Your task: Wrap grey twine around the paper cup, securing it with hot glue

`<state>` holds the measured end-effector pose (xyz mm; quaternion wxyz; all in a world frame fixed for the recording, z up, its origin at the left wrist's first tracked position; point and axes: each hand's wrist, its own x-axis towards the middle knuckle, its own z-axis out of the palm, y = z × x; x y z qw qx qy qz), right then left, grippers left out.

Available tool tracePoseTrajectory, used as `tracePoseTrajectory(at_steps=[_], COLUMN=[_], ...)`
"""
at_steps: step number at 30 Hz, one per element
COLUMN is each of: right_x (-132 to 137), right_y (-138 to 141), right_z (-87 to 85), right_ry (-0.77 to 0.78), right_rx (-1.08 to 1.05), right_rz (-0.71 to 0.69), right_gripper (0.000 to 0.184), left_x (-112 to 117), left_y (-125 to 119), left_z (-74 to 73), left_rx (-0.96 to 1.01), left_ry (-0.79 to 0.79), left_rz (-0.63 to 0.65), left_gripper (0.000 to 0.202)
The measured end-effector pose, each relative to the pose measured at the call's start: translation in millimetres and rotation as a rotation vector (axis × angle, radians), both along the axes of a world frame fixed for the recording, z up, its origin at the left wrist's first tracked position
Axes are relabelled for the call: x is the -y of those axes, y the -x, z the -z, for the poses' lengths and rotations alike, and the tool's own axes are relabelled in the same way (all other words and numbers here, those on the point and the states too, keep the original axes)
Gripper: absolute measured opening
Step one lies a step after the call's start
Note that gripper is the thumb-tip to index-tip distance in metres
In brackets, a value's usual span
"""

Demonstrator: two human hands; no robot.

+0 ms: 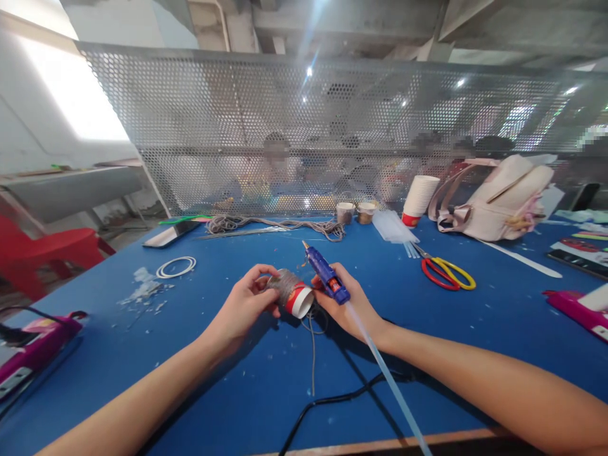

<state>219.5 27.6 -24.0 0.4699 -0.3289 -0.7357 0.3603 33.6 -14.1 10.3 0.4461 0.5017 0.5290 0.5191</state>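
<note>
My left hand (251,297) is closed around a paper cup (300,300) that lies on its side, its white open rim turned toward me. Grey cord (287,285) is wound around part of the cup, leaving a red and white band bare. A loose tail of the cord (313,354) hangs down onto the table. In my right hand (349,307) is a blue glue gun (327,275), its nozzle pointing up and away. A long clear glue stick (387,373) runs out of its back end. My right fingertips are close to the cup; whether they touch it I cannot tell.
On the blue table (228,392), red-and-yellow scissors (446,272) lie to the right, near stacked paper cups (420,199) and a pale backpack (503,196). Bundled grey cord (232,223) lies at the back. A black cable (327,400) crosses the front. Pink power strips (42,345) sit at the sides.
</note>
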Motion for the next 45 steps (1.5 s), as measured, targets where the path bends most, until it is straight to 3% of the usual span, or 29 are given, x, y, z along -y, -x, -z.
tracePoseTrajectory(at_steps=[4,11,16,24,33,41,45], right_x=[2.3,0.3,5.4,28.2,33.6,41.1,46.2], right_y=[-0.8,-2.9,-0.7,9.1,14.3,11.2,4.2], right_z=[-4.8,-6.9,-10.2,-9.3,-3.5,-7.1,-13.7], right_ry=[0.007,-0.017,0.038,0.107,0.075,0.048,-0.079], right_rx=[-0.060,-0.069,-0.117,-0.154,-0.190,-0.093,-0.078], right_rz=[-0.007,0.019,-0.002,-0.107,-0.202,-0.318,-0.349], right_gripper=[0.016,0.013,0.013,0.014,0.017,0.022,0.022], left_x=[0.1,5.1,5.0,4.2,3.7,-1.7,-2.3], left_y=[1.2,-0.1,3.3,-2.5,-5.1,-2.1,-1.0], left_z=[-0.5,0.2,6.5,8.3,9.6,17.5,16.3], left_rx=[-0.176,-0.546,-0.683,-0.636,-0.450,-0.399,-0.429], left_ry=[-0.078,-0.310,-0.436,-0.354,-0.210,-0.246,-0.278], left_rz=[0.006,-0.054,-0.079,-0.107,-0.002,0.008,-0.052], left_gripper=[0.005,0.018,0.021,0.023,0.019,0.017,0.007])
